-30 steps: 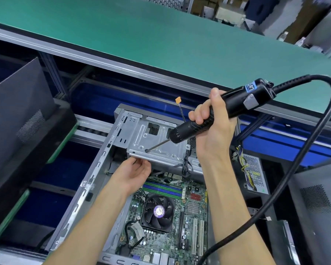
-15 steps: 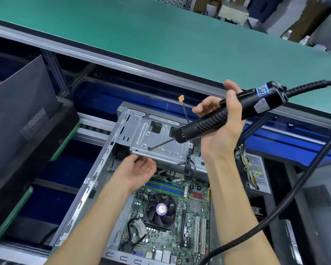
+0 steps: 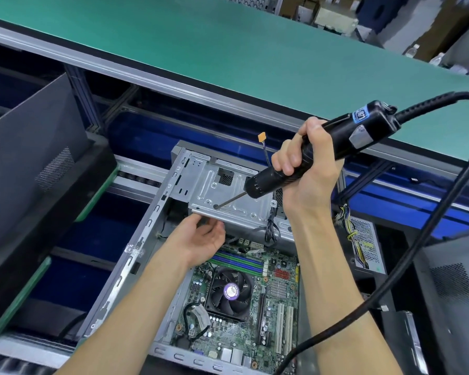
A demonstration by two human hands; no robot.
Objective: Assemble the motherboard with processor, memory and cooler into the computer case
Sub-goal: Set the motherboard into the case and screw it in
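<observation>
The right hand [image 3: 306, 180] has its fingers [image 3: 284, 161] wrapped round the electric screwdriver [image 3: 320, 155], whose bit now meets a screw hole on the drive cage [image 3: 228, 201]. The left hand [image 3: 201, 239], loosely curled, still steadies the cage's near edge. The motherboard [image 3: 276, 293] lies inside the computer case [image 3: 136, 253]; fastening is starting.

Nothing here reads clearly to me. The electric screwdriver [image 3: 333, 147] carries a blue label at its two o'clock end, lettering too blurred. The cooler fan [image 3: 229, 292] hub wears a purple sticker, perhaps printed, illegible.
</observation>
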